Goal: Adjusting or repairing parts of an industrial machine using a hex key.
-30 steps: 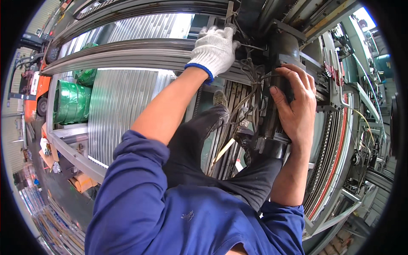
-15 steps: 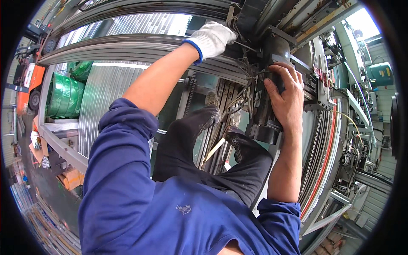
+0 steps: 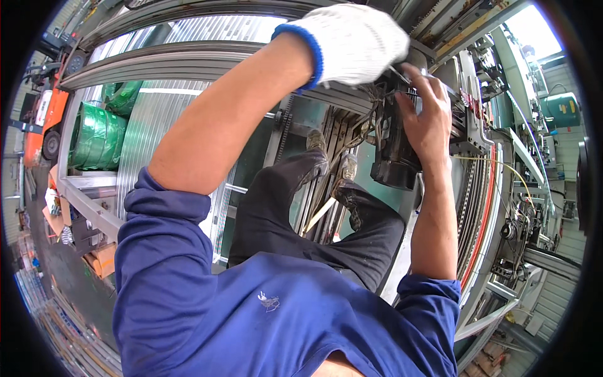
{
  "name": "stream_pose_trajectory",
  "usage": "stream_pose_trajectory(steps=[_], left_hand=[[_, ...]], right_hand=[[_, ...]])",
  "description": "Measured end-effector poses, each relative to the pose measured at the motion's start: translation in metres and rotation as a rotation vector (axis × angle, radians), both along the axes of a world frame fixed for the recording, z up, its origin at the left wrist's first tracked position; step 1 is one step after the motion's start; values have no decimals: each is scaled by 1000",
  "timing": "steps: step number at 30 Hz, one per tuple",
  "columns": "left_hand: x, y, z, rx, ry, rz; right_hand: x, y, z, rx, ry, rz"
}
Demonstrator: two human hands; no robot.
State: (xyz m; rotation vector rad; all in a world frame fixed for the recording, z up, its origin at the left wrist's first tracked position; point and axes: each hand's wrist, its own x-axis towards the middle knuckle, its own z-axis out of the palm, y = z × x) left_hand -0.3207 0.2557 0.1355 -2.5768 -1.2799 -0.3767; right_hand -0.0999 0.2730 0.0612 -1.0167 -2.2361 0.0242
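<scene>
My left hand (image 3: pixel 352 45), in a white knit glove with a blue cuff, is closed above a dark cylindrical motor. A thin metal rod (image 3: pixel 394 70) sticks out from under the glove toward my right hand; its full shape is hidden and the glove is smeared by motion. My bare right hand (image 3: pixel 430 119) rests at the upper right side of the dark motor (image 3: pixel 397 151), its thumb and fingers apart and its index fingertip close to the rod's end. Grey cables (image 3: pixel 370 119) hang just left of the motor.
A long aluminium rail (image 3: pixel 182 66) crosses in front of me on the left. Ribbed metal panels (image 3: pixel 157 138) and a green-wrapped roll (image 3: pixel 97 138) lie beyond. Machine rails with an orange-red strip (image 3: pixel 478 232) run along my right. My boots (image 3: pixel 317 143) stand among narrow rails below.
My gloved left hand has come closer and moved right, bringing the thin rod over to the motor. My right hand's fingers have shifted up the motor toward the rod.
</scene>
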Motion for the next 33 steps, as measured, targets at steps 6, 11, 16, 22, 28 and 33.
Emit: stream_pose_trajectory(steps=[6,11,16,22,28,33], left_hand=[[25,-19,70,-369,-862,81],[42,1,39,-547,-1136,39],[33,29,-12,-229,-1160,244],[45,68,-85,-468,-1504,125],[61,81,-112,-179,-1420,89],[53,98,-115,-454,-1645,-5]], right_hand=[[-20,14,24,-49,328,28],[-31,28,20,-28,349,14],[-2,10,15,-256,336,-44],[13,-13,-7,-211,23,-106],[13,-14,-9,-225,-3,-113],[15,-16,-9,-223,3,-119]])
